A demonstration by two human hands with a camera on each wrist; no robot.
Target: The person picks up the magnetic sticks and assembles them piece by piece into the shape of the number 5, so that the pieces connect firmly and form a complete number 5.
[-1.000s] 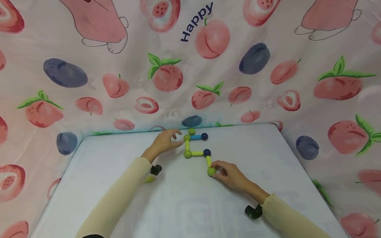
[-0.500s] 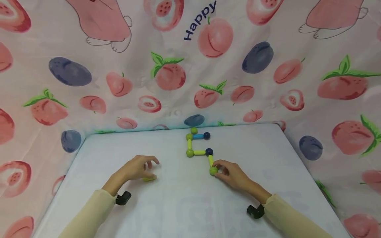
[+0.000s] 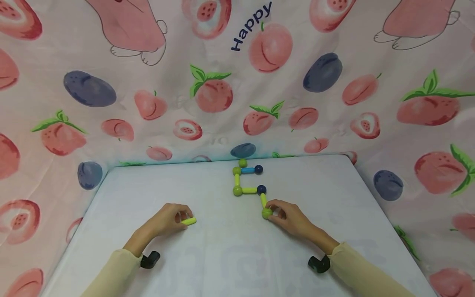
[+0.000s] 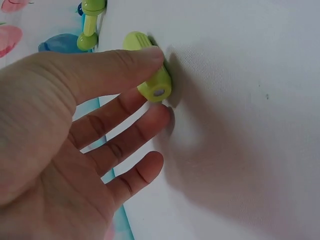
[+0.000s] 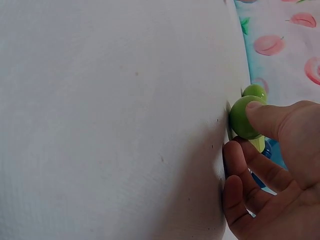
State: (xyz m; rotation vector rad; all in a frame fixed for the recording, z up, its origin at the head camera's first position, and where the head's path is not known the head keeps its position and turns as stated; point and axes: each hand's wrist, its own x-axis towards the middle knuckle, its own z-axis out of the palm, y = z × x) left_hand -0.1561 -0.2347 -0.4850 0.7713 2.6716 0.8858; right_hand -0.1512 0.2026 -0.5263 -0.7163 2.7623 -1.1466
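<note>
A chain of magnetic rods and balls (image 3: 249, 190) lies at the back middle of the white table (image 3: 230, 255). It has green balls, dark blue balls, yellow-green rods and one blue rod (image 3: 248, 170). My right hand (image 3: 273, 213) pinches the green ball (image 3: 266, 213) (image 5: 243, 117) at the chain's near end, thumb on top. My left hand (image 3: 182, 218) is to the left, apart from the chain. It pinches a loose yellow-green rod (image 3: 189, 221) (image 4: 150, 75) between thumb and forefinger, low over the table.
A fruit-print cloth (image 3: 208, 95) hangs behind and at both sides of the table, close to its edges. Black wrist-camera mounts (image 3: 150, 260) (image 3: 318, 264) sit under both sleeves.
My left hand has drawn back from the chain's far end to the near left and taken hold of the loose rod. The right hand stays on the green ball.
</note>
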